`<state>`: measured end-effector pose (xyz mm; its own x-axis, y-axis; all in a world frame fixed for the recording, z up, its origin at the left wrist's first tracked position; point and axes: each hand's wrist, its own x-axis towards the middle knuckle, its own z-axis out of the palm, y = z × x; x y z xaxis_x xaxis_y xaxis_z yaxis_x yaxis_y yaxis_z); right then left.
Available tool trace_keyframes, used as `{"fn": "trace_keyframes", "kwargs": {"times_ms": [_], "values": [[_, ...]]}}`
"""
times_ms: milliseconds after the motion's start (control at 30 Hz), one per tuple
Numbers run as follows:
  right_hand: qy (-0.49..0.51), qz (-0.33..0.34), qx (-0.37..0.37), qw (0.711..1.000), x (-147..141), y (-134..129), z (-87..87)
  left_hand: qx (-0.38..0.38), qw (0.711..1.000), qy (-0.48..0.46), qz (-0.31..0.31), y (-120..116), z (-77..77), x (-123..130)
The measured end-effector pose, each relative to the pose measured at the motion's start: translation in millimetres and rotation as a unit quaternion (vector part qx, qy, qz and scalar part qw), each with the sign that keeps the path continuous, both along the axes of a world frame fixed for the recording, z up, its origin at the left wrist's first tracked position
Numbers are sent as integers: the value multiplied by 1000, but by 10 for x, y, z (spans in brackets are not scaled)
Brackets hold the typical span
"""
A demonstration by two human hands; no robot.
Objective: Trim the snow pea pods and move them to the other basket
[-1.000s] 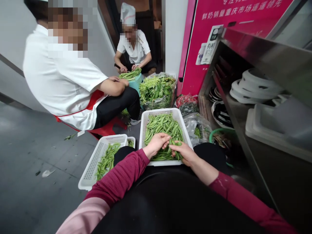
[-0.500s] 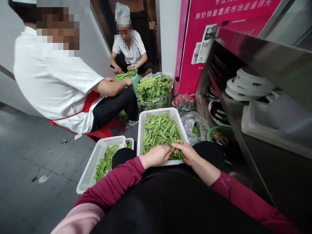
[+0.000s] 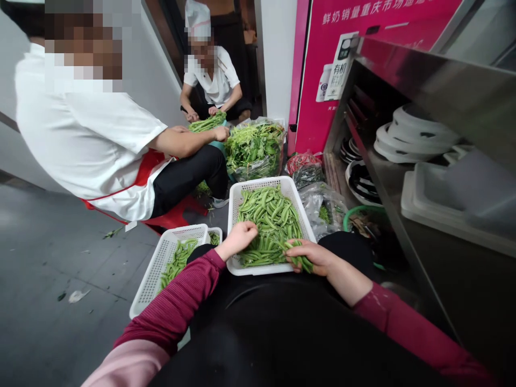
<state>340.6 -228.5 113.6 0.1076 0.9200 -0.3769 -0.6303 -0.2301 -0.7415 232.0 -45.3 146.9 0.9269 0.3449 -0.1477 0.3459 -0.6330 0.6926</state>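
A white perforated basket (image 3: 272, 181) full of green pea pods (image 3: 269, 215) rests at my lap. My right hand (image 3: 316, 255) is closed around several pods at the basket's near right corner. Above the pods on the left side, my left hand (image 3: 241, 236) has its fingers curled together in a pinch. What it holds, if anything, is too small or hidden to make out. A second white basket (image 3: 147, 293) with more pods stands lower on the left, partly behind my left arm.
Two co-workers in white sit ahead, one on a red stool (image 3: 177, 215), handling green stalks. A bag of leafy greens (image 3: 253, 148) stands before them. Plastic bags (image 3: 320, 207) and a green bin (image 3: 365, 209) lie right, beside a metal shelf (image 3: 387, 215) with stacked dishes.
My left hand has moved left, away from my right hand, and is now over the basket's left side. My right hand stays with its pods, slightly lower.
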Motion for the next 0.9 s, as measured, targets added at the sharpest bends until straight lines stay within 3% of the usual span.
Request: {"fn": "trace_keyframes", "kwargs": {"times_ms": [33, 100, 267, 333, 433, 500, 567, 667, 733, 767, 833, 900], "values": [[11, 4, 2, 1000, 5, -12, -2, 34, 999, -4, 18, 37, -10, -4], [26, 14, 3, 1000, 2, -25, -6, 104, 994, -21, -9, 15, -14, -20], [30, 30, 11, 999, 2, -33, -13, 267, 941, -2, -205, -345, 63, -48], [26, 36, 11, 999, 51, -46, -5, 309, 916, 29, -253, -422, 110, -33], [-1, 57, 10, 998, 177, -59, 38, 324, 905, 22, -275, -406, 178, 27], [-69, 76, 9, 995, 257, -43, 101, 304, 907, 13, -293, -356, 232, 87], [-200, 97, 1, 975, 296, -4, 199, 264, 914, 21, -306, -312, 303, 153], [-442, 80, 10, 893, 263, 74, 390, 151, 943, 33, -295, -283, 412, 241], [-540, 17, 36, 841, 208, 120, 497, 35, 967, 14, -253, -283, 426, 269], [-554, -22, 46, 831, 186, 137, 527, -21, 975, 0, -219, -286, 400, 269], [-512, -121, 55, 849, 184, 156, 515, -97, 986, -23, -137, -287, 273, 235], [-395, -276, 51, 875, 260, 146, 408, -87, 993, -23, -70, -272, 72, 166]]}}
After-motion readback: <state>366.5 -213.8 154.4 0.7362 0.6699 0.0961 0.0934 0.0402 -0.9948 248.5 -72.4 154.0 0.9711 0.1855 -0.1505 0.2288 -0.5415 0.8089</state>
